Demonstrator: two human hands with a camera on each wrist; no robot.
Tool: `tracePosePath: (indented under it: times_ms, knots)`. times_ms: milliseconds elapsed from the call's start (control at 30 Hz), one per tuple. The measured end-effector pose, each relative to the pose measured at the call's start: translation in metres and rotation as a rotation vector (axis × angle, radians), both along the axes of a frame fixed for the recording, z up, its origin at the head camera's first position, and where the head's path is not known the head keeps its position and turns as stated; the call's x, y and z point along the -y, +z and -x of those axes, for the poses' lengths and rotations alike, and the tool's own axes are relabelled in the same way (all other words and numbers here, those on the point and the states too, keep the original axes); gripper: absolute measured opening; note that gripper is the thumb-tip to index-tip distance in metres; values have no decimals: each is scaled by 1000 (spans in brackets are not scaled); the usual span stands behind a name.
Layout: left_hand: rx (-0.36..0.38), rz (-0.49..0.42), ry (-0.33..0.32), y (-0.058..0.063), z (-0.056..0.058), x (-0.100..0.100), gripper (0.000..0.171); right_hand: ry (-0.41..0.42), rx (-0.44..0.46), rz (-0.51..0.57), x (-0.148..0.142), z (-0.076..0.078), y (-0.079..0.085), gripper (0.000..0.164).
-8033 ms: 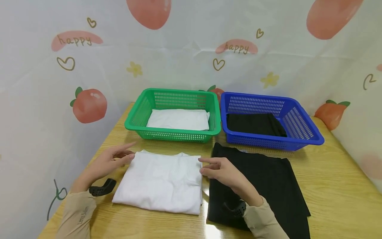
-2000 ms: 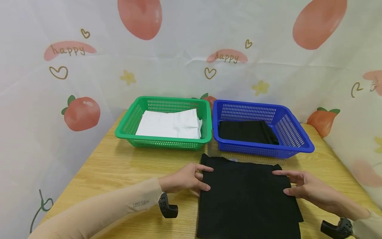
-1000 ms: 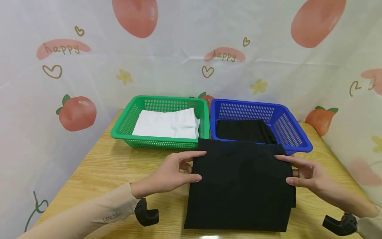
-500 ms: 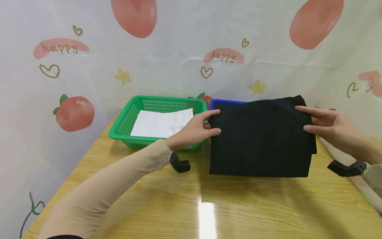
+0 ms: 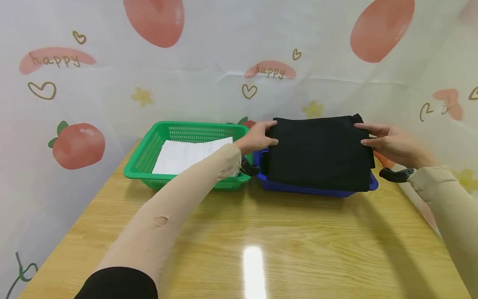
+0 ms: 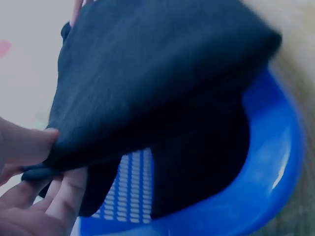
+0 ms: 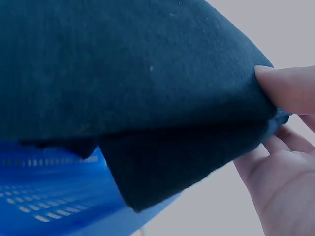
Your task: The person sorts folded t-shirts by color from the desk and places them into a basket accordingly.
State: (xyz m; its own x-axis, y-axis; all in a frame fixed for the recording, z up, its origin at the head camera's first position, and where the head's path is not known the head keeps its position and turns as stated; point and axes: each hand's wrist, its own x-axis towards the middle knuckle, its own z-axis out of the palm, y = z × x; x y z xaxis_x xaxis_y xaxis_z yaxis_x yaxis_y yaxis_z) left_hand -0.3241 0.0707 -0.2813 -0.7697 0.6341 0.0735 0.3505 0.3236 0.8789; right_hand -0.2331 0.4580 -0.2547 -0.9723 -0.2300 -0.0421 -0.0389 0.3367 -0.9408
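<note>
A folded black garment (image 5: pixel 321 153) hangs over the blue basket (image 5: pixel 298 187), covering most of it in the head view. My left hand (image 5: pixel 257 137) pinches its left edge between thumb and fingers; the left wrist view shows the thumb (image 6: pixel 29 145) on top and fingers beneath the cloth. At the opposite edge, my right hand (image 5: pixel 390 143) grips the upper right part the same way, as the thumb (image 7: pixel 288 88) in the right wrist view shows. Below the held cloth, more black fabric (image 6: pixel 197 162) is visible within the blue rim.
Left of the blue basket stands a green basket (image 5: pixel 143 176) with folded white cloth (image 5: pixel 183 155) in it. Both rest on a wooden table (image 5: pixel 209 249), close to a printed white backdrop (image 5: pixel 209 83). My left forearm passes in front of the green basket.
The folded white cloth went from the table into the green basket. Both hands then took the black garment by its sides, lifted it off the table and carried it forward over the blue basket.
</note>
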Motion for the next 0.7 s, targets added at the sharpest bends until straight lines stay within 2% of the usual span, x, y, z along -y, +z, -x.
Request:
tracePosePath:
  times_ms: [200, 267, 333, 533, 700]
  knots:
    - [51, 71, -36, -10, 11, -2, 71, -54, 34, -128, 4, 8, -17, 63]
    - [45, 109, -36, -12, 13, -2, 73, -51, 55, -165, 6, 13, -21, 64]
    - [24, 166, -36, -15, 15, -2, 73, -50, 83, -153, 8, 17, -24, 64]
    - [-48, 333, -16, -24, 15, -7, 73, -49, 130, -163, 18, 26, -34, 63]
    - [-45, 429, -30, -19, 10, -10, 74, 20, 151, -288, 28, 29, -35, 61]
